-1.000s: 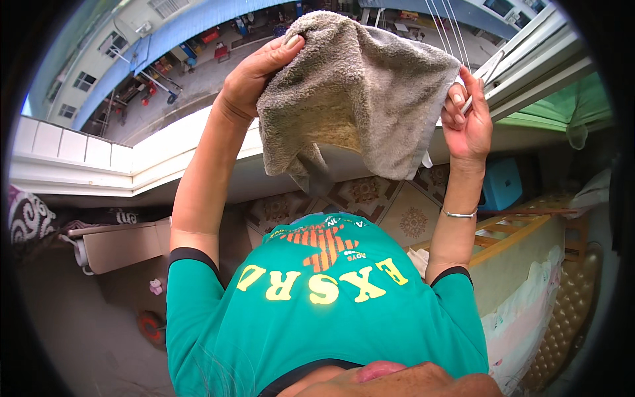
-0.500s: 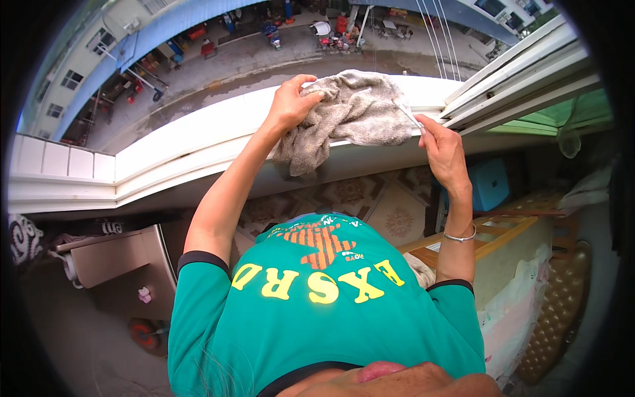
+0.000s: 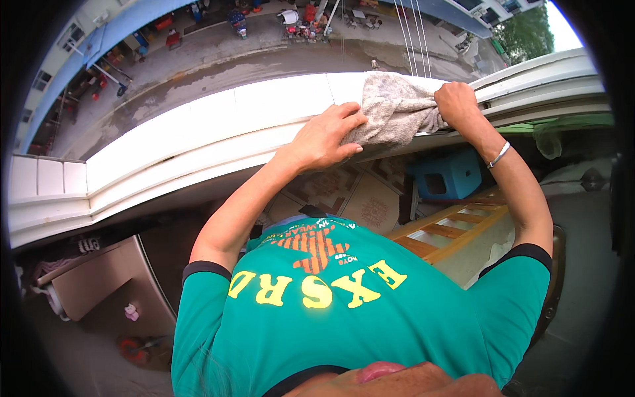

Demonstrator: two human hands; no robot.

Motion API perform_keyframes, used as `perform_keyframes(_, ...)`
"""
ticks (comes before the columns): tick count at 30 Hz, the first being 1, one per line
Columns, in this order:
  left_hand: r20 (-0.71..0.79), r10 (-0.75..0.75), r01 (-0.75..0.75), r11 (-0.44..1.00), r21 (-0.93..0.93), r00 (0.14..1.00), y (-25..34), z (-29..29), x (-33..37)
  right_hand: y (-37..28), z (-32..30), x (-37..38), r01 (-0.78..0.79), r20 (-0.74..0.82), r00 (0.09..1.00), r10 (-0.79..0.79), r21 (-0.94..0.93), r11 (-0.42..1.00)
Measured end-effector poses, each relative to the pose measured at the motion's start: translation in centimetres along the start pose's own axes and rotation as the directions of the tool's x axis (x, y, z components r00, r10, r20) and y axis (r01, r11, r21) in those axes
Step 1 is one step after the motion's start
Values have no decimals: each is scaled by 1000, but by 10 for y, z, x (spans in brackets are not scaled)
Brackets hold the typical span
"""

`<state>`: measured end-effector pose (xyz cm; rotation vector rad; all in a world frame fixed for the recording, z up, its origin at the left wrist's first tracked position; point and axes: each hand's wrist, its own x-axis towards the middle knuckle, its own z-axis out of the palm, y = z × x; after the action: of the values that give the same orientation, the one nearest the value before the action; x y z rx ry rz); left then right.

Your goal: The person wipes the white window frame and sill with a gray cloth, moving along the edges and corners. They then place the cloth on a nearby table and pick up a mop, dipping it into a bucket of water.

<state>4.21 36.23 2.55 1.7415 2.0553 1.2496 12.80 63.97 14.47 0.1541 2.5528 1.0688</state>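
A grey-beige rag [image 3: 393,109] lies bunched over the white window sill and its track. My left hand [image 3: 327,135] is at its left edge, fingers over the cloth and thumb below, holding that edge. At the right end my right hand [image 3: 458,106] is closed in a fist against the rag, where the folds draw together. The slim pale tool seen in this fist half a second ago is now hidden by the hand and cloth. A silver bangle [image 3: 499,154] sits on my right wrist.
The white sill [image 3: 218,119] runs across in front, with the sliding frame [image 3: 542,86] at right. Beyond and below lies a street [image 3: 264,56]. Indoors are a blue plastic stool [image 3: 450,175], a wooden ladder-like frame [image 3: 443,231] and a brown cabinet [image 3: 99,271].
The rag has shifted right along the sill. My left hand has come right and lower onto its edge; my right hand has moved up and right. The view has turned to the right.
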Motion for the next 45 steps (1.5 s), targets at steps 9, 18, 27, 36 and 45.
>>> perform_keyframes(9,14,28,-27,999,-42,1000,2,2,-1,-38,10,21,112,-2,994,-112,60,992)
perform_keyframes(18,97,-4,5,1000,-11,995,2,-6,0,-99,-76,-19,239,-77,971,-227,222,945)
perform_keyframes(27,93,25,-27,999,17,995,1,0,-1,-48,11,5,130,58,990,-132,32,991)
perform_keyframes(36,82,42,-46,998,44,996,0,2,-3,-71,49,20,175,284,948,-146,-79,981)
perform_keyframes(45,21,69,-69,997,20,997,-3,5,-6,-40,16,40,30,259,965,-42,50,998)
